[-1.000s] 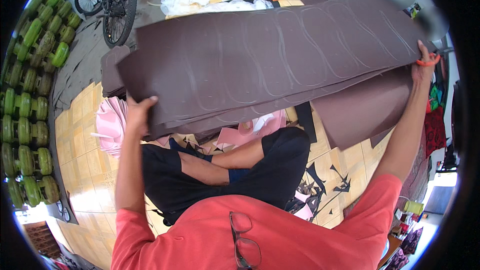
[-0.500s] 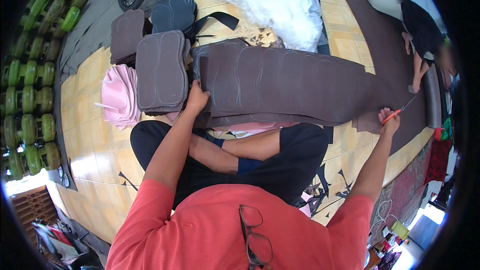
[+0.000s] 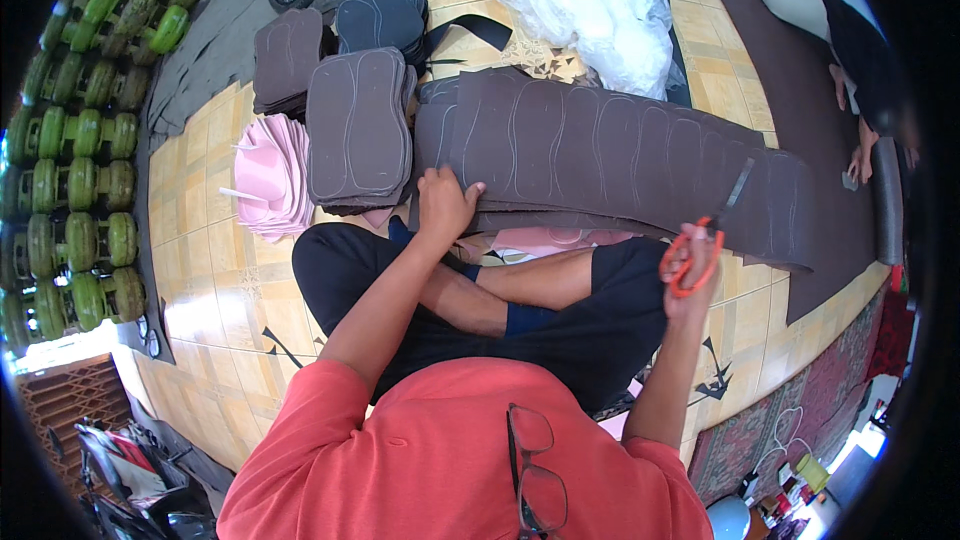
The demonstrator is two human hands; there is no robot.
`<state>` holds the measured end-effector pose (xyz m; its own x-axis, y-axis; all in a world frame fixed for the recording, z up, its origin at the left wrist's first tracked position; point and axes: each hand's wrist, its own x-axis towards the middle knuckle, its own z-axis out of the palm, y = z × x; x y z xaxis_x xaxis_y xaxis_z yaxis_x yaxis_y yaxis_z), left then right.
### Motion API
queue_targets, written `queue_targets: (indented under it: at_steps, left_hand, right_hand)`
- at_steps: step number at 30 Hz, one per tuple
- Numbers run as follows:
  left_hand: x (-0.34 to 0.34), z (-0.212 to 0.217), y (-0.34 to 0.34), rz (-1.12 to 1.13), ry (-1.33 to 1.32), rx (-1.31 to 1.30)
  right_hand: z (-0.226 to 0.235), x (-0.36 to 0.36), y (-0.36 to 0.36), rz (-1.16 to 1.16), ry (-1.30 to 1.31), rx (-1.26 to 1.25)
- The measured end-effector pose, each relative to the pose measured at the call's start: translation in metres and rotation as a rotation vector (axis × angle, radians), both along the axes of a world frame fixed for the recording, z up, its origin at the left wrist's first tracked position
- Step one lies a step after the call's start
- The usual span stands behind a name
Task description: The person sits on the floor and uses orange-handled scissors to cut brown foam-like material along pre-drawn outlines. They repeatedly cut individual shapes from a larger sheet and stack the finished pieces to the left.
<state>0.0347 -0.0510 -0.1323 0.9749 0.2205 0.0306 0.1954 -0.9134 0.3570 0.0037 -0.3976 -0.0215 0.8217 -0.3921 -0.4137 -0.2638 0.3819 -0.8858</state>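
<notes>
A long dark brown sheet point(image 3: 600, 145) with pale curved outlines drawn on it lies across the floor before my crossed legs. My left hand point(image 3: 448, 208) rests on its left end, thumb spread from the fingers. In my right hand point(image 3: 690, 275) is a pair of scissors point(image 3: 698, 258) with orange handles, fingers wrapped around the loops, blades pointing away over the sheet's right part. Left of the sheet stands a stack of cut brown pieces point(image 3: 358, 125) with the same wavy outlines. Pink cut pieces point(image 3: 270, 175) are piled beside that stack.
Two more stacks, brown point(image 3: 287, 55) and dark grey point(image 3: 378, 15), stand farther back. Crumpled clear plastic point(image 3: 575, 10) lies at the far side. At the right, another person point(image 3: 850, 50) bends over a long brown strip point(image 3: 770, 70). Green cylinders point(image 3: 75, 180) line the left.
My right hand has drawn the scissors left and nearer to me, away from the sheet's right end, which now lies flatter. My left hand has shifted onto the sheet's near left edge.
</notes>
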Motion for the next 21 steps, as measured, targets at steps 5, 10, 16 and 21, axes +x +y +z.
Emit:
queue_targets:
  at_steps: [5, 10, 16, 21]
  left_hand:
    - [0.024, -0.016, 0.013, 0.148, -0.042, -0.391]
    - [0.023, 0.016, -0.016, 0.222, 0.048, -1.491]
    - [0.033, 0.017, -0.061, 0.355, 0.341, -1.843]
    - [0.049, -0.014, -0.062, 0.321, 0.362, -1.659]
  right_hand:
    - [-0.019, -0.007, 0.032, 0.126, -0.070, -0.014]
    - [-0.021, -0.011, 0.025, 0.073, -0.083, 0.056]
    - [-0.016, -0.019, 0.039, 0.139, 0.009, -0.040]
    - [-0.008, -0.048, 0.080, 0.219, 0.104, 0.120]
